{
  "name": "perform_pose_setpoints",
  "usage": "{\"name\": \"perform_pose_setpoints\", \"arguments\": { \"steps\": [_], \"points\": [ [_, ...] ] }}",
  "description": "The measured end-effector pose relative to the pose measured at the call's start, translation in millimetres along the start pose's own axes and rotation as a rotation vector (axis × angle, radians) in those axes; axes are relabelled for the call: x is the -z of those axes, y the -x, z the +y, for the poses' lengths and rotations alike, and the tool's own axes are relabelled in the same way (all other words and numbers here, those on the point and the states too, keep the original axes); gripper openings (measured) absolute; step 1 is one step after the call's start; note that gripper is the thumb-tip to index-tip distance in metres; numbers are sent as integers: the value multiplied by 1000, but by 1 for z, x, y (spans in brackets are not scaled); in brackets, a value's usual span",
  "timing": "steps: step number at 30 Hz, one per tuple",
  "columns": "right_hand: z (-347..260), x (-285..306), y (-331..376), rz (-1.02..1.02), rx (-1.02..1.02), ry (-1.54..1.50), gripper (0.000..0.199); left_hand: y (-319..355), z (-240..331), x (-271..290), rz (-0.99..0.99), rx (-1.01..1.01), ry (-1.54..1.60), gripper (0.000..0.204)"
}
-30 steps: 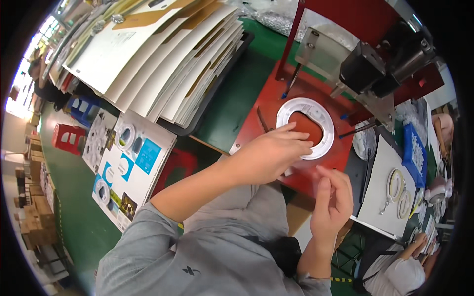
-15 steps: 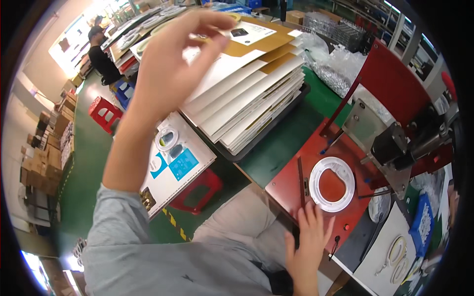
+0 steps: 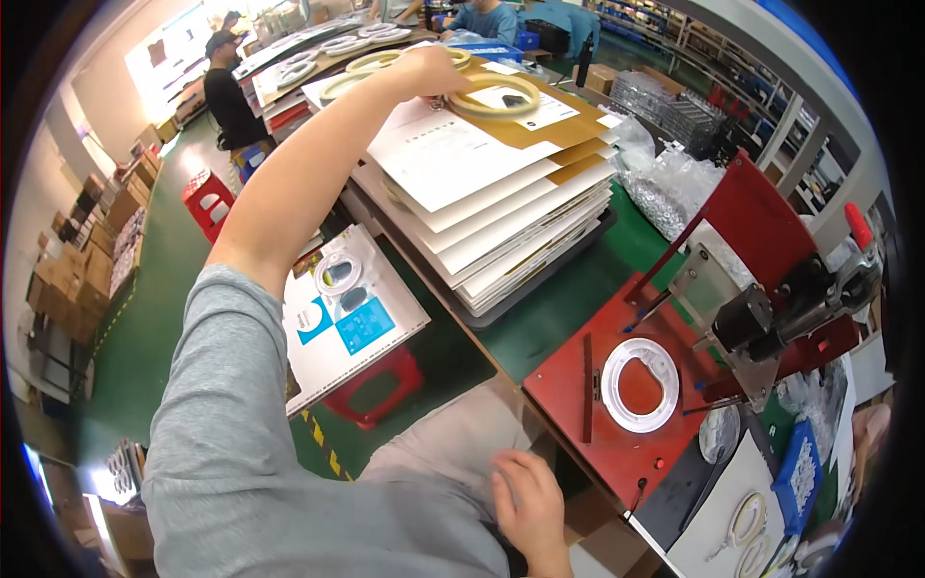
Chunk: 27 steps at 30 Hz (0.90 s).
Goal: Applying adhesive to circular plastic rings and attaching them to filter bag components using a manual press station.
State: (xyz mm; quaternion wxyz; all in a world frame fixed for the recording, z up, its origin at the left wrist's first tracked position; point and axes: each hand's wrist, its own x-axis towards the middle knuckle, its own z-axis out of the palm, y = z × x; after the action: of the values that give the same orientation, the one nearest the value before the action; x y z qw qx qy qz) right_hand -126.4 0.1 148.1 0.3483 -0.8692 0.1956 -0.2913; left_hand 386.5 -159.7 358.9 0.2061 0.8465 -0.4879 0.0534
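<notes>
Over the top of a stack of white and brown card sheets [image 3: 453, 159], my left hand [image 3: 431, 73] is closed on the near-left part of a cream ring [image 3: 533, 99]. My fingertips are partly hidden there. My right hand [image 3: 532, 501] hovers above my lap, left of the red fixture plate [image 3: 559, 385], its fingers loosely bent and apart with nothing visible in them. A white ring-shaped part [image 3: 613, 390] lies flat on that plate, untouched. More cream rings [image 3: 376, 61] rest beyond my left forearm.
A press with a red-handled lever [image 3: 858, 226] stands at the plate's right. Lower right are a blue bin [image 3: 798, 477] of small white parts and a white sheet bearing rings. A printed card [image 3: 371, 361] lies over a red stool [image 3: 371, 395]. Co-workers [image 3: 236, 101] are at the back.
My left hand has reached forward and away, and now grips a cream ring over the stack. My right hand has left the white ring's edge and drawn back toward my lap.
</notes>
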Motion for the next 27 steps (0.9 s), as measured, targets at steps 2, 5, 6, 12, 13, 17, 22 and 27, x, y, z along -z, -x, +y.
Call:
{"name": "perform_pose_setpoints", "arguments": {
  "steps": [2, 5, 6, 12, 13, 17, 22, 27],
  "points": [
    [4, 8, -4, 32, -67, -97, 20, 22, 15, 5, -82, -105, 130, 37],
    [6, 29, -20, 75, -183, -168, 17, 90, 61, 22, -101, -271, 94, 32],
    [10, 31, -22, 131, -270, -309, 17, 109, 67, 17, -27, -403, 145, 31],
    [-16, 49, -57, 204, -133, -1144, 74, 253, 124, -9, 55, -803, 273, 28],
    [-14, 51, -54, 176, -84, -1141, 70, 266, 124, -22, 88, -881, 288, 26],
    [-14, 58, -43, 315, -147, -1064, 36, 292, 131, -72, -209, -715, 805, 33],
    [0, 72, -45, 503, -366, -840, 43, 321, 120, -114, -551, -474, 1257, 36],
    [17, 96, -25, 552, -222, -486, 27, 335, 129, -160, -823, -331, 1620, 34]
  ]
}}
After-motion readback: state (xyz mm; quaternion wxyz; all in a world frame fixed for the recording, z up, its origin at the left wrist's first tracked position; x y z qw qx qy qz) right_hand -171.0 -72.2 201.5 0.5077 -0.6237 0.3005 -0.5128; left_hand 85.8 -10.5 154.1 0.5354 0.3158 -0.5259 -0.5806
